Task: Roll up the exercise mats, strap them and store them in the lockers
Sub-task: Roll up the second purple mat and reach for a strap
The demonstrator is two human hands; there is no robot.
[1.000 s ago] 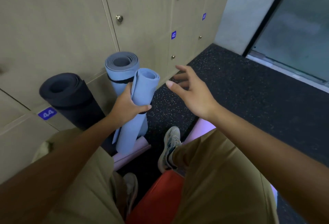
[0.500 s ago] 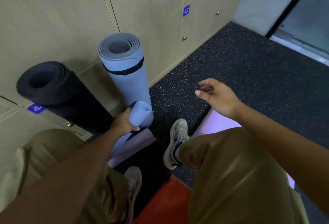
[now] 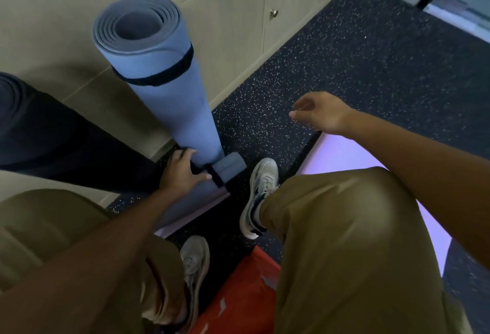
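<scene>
Foam roll [image 3: 225, 169] soft, light; left hand [image 3: 183, 172] clasping it at 7 o'clock, mid-body grip best; right hand [image 3: 320, 116] loose, empty.

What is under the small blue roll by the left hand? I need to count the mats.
The small blue roll lies on a flat lilac mat, whose edge shows beneath it. The roll and left hand cover the rest.

A gym locker area. Beige lockers [image 3: 238, 15] with knobs line the wall above speckled black rubber flooring [image 3: 371, 68]. Rolled exercise mats [image 3: 169, 95] lean against them.
</scene>
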